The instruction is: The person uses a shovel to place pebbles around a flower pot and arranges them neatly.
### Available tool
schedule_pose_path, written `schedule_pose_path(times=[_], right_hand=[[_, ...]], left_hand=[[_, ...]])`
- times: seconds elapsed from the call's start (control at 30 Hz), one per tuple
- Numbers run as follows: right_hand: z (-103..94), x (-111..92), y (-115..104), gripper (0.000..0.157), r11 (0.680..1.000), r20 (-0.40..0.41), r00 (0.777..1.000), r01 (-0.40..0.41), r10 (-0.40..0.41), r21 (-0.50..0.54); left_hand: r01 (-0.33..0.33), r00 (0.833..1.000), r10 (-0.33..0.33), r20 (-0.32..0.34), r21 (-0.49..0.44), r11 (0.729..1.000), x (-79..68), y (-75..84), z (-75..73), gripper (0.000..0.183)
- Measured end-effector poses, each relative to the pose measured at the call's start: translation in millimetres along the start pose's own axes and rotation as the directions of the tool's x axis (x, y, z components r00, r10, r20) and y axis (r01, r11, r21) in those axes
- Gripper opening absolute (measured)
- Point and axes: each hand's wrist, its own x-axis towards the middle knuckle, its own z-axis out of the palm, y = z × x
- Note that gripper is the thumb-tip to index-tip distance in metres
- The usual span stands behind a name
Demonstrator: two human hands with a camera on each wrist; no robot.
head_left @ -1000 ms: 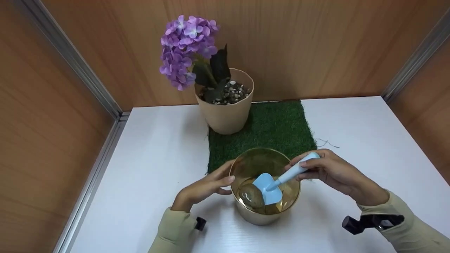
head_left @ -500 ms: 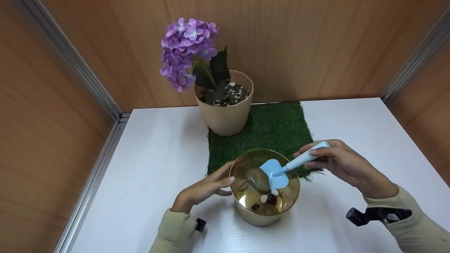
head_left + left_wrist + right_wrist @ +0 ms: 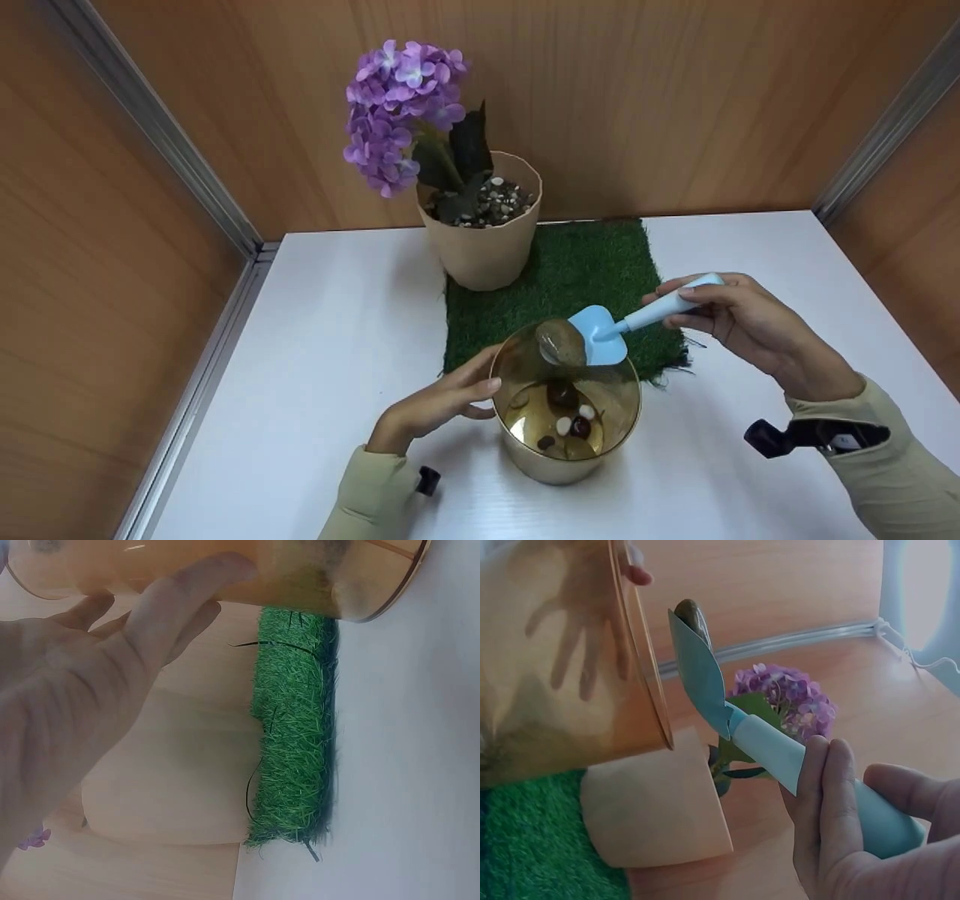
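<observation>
My left hand [image 3: 442, 397] cups the left side of an amber see-through bowl [image 3: 559, 471], thumb at the rim and fingers spread along its wall. Pinched by its handle, a light blue hand trowel [image 3: 600, 341] is in my right hand [image 3: 750, 322]. On the trowel's blade lies a large rounded brown stone [image 3: 561, 343]. The right wrist view shows the blade just above the rim, with the stone [image 3: 691, 619] partly hidden behind it. Down in the bowl are several smaller stones, among them a white pebble [image 3: 563, 426] and a dark red one [image 3: 580, 427].
Behind the bowl lies a green artificial grass mat [image 3: 592, 262] on the white table [image 3: 345, 315]. A beige pot [image 3: 484, 255] with a purple flower [image 3: 405, 105] stands on its back left corner. Wooden panels [image 3: 637, 97] enclose the back and sides.
The trowel and the stone on it have come up from inside the bowl towards its far rim. My right hand has moved up and right; the left hand and bowl stay put.
</observation>
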Motion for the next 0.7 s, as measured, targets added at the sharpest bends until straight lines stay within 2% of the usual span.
schedule_pose_path(times=[0.13,0.47,0.7], right_hand=[[-6.1,3.3,-4.7,0.028,0.997,0.005,1.000,0.022,-0.023,0.073],[-22.0,14.3,-14.0,0.025,0.992,-0.121,0.993,0.028,-0.013,0.120],[-33.6,24.8,-11.3,0.025,0.993,-0.231,0.973,0.035,-0.009,0.110]], left_hand=[[0.004,1.000,-0.004,-0.004,0.001,1.000,-0.2,0.7,0.5,0.054],[0.006,1.000,-0.005,-0.008,0.011,1.000,0.2,1.4,0.8,0.053],[0.007,1.000,-0.007,-0.010,0.005,1.000,0.3,1.4,1.3,0.053]])
